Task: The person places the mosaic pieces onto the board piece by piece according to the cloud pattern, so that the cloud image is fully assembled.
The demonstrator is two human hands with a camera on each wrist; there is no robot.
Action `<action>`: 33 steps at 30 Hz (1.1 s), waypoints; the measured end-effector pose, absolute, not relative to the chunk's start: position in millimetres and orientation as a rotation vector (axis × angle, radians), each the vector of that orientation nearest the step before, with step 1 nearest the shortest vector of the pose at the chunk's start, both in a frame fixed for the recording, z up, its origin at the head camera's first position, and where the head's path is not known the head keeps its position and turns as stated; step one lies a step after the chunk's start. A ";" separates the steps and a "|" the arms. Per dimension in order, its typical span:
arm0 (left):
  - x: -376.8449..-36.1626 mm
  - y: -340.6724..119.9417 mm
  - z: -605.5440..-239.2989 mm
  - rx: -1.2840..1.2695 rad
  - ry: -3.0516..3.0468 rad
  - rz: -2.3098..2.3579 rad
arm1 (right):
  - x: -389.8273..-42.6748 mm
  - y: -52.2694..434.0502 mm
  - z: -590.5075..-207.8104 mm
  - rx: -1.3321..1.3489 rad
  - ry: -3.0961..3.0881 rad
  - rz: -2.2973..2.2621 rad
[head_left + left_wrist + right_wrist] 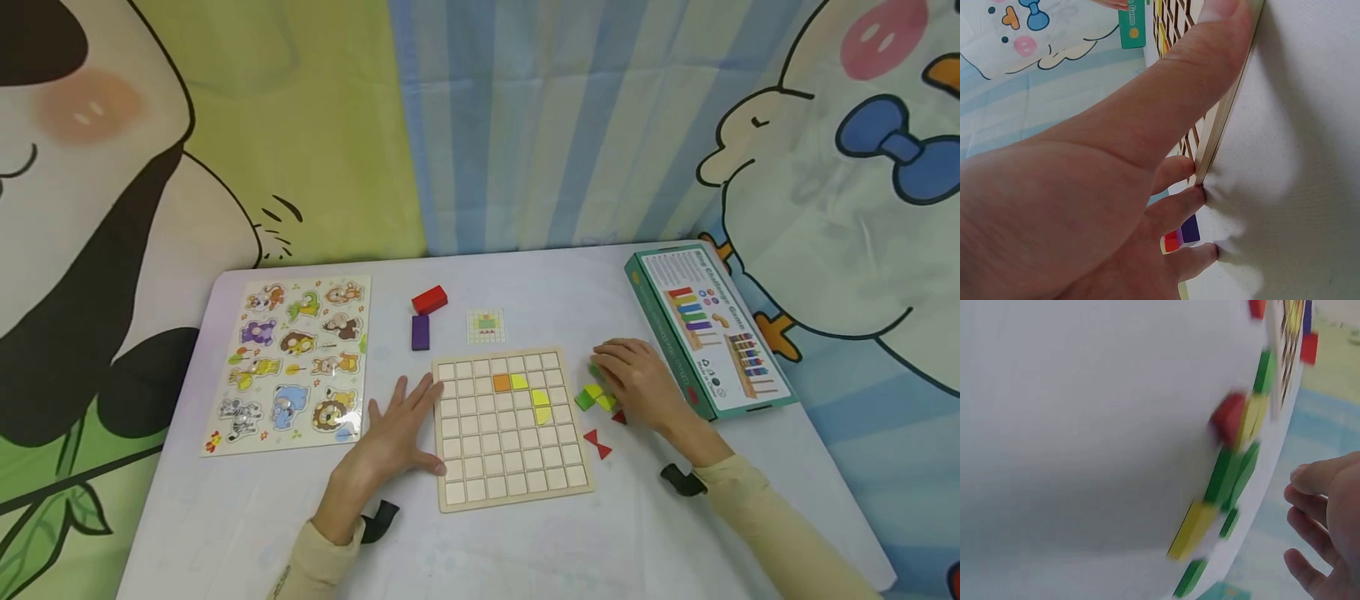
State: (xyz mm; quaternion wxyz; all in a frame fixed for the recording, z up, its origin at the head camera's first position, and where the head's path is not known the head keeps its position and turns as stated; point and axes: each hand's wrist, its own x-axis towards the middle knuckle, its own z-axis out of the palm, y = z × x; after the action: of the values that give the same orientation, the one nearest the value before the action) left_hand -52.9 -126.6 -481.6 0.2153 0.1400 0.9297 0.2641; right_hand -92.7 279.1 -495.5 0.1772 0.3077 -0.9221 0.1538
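Note:
A wooden grid board (517, 502) lies on the white table. An orange square tile (501, 382) and several yellow pieces (541, 397) sit in its upper cells. My left hand (390, 433) rests at the board's left edge with fingers spread; in the left wrist view its thumb (1210, 44) lies along the board's side. Right of the board, my right hand (641, 383) hovers over a small cluster of green blocks (584, 400), yellow blocks and red triangles (602, 451). Its fingers bend loosely, and in the right wrist view no piece shows between them.
Beyond the board lie a small pattern card (486, 326), a red block (430, 299) and a purple block (420, 332). An animal puzzle board (292, 367) occupies the left side. A green game box (712, 329) stands behind my right hand.

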 end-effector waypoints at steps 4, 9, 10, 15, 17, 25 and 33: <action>-52.1 -127.3 -482.2 0.388 2.575 0.748 | -106.1 299.9 -502.1 0.741 -2.688 0.390; -50.7 -127.1 -482.6 0.391 2.578 0.749 | -111.3 311.3 -510.5 0.700 -2.752 0.402; -50.6 -127.0 -482.6 0.392 2.579 0.747 | -111.6 312.2 -511.6 0.694 -2.756 0.407; -51.3 -127.0 -483.0 0.391 2.579 0.737 | -112.4 312.9 -512.6 0.632 -2.786 0.443; -52.0 -127.3 -483.4 0.394 2.582 0.732 | -112.8 312.7 -512.1 0.613 -2.794 0.451; -53.1 -127.9 -484.6 0.392 2.577 0.749 | -116.7 315.0 -515.8 0.659 -2.722 0.465; -51.7 -127.6 -483.6 0.386 2.580 0.753 | -118.3 306.1 -508.8 0.729 -2.625 0.552</action>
State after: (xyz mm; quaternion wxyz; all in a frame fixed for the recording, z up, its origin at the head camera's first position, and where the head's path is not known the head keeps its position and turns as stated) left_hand -51.7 -127.6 -483.6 0.2118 0.1389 0.9286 0.2710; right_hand -118.3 306.1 -508.8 0.1802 0.2580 -0.9289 0.1953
